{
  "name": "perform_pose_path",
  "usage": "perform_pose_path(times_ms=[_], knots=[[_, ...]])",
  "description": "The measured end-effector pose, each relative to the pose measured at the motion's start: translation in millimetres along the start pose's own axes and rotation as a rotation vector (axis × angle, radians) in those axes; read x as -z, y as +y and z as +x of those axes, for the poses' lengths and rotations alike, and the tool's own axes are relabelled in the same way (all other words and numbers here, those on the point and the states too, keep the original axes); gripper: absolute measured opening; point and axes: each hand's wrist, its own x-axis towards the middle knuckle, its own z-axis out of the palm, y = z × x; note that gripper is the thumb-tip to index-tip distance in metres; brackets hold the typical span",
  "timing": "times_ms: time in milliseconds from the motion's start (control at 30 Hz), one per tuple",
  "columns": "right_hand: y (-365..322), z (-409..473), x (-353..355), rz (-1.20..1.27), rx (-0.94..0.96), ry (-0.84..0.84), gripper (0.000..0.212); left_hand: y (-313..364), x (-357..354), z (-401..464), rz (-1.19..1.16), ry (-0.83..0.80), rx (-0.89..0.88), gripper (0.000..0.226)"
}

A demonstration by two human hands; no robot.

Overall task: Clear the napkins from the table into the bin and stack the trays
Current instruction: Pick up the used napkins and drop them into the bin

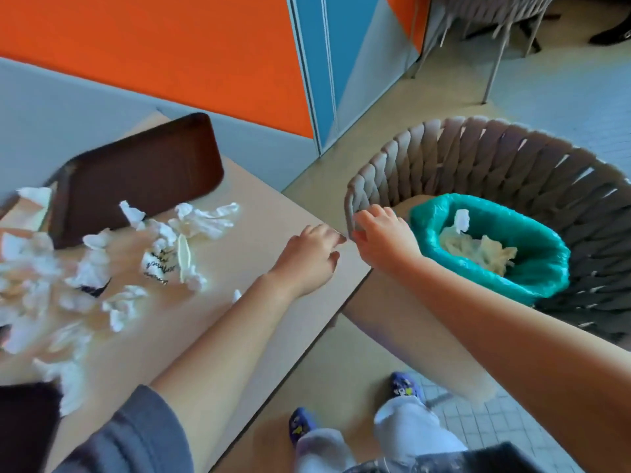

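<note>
Several crumpled white napkins (112, 268) lie scattered over the left half of the beige table (259, 233); one bears dark handwriting. A dark brown tray (146, 172) rests at the back of the table, tilted on the pile's edge. Another dark tray corner (24, 425) shows at bottom left. My left hand (310, 257) hovers over the table's right corner, fingers apart and empty. My right hand (386, 237) is just past that corner, fingers loosely curled with nothing visible in them. The bin (549, 268), lined with a teal bag, holds crumpled napkins, and one white napkin (461, 220) is above them.
The bin sits inside a grey woven chair (478, 155) drawn up to the right of the table. Orange and blue wall panels (324, 63) stand behind. My legs and blue shoes (406, 387) are on the tiled floor below. More chair legs show at top right.
</note>
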Motion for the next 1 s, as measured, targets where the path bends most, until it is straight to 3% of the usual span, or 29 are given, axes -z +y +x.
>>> perform_pose_path(times_ms=[133,300,400,500,567,633,1000], knots=[[-64,-5,-27,0.054,0.070,-0.048,0.038,-58,9,-50,0.021,0.073,0.087,0.034],[-130,-15,-75,0.228,0.254,-0.215,0.049,-130,16,-102,0.027,0.144,0.230,0.037],[-157,-19,-98,0.204,0.324,-0.311,0.052,-163,14,-126,0.057,0.204,0.290,0.038],[-173,-24,-119,0.151,0.383,-0.349,0.047,-188,6,-141,0.064,0.133,0.305,0.046],[-178,-26,-129,0.126,0.423,-0.322,0.031,-199,-2,-146,0.074,0.055,0.299,0.050],[-179,-28,-133,0.090,0.409,-0.269,0.013,-204,-9,-148,0.076,0.084,0.244,0.044],[-158,-23,-117,0.146,0.265,-0.072,0.023,-191,-10,-117,-0.105,0.176,0.096,0.034]])
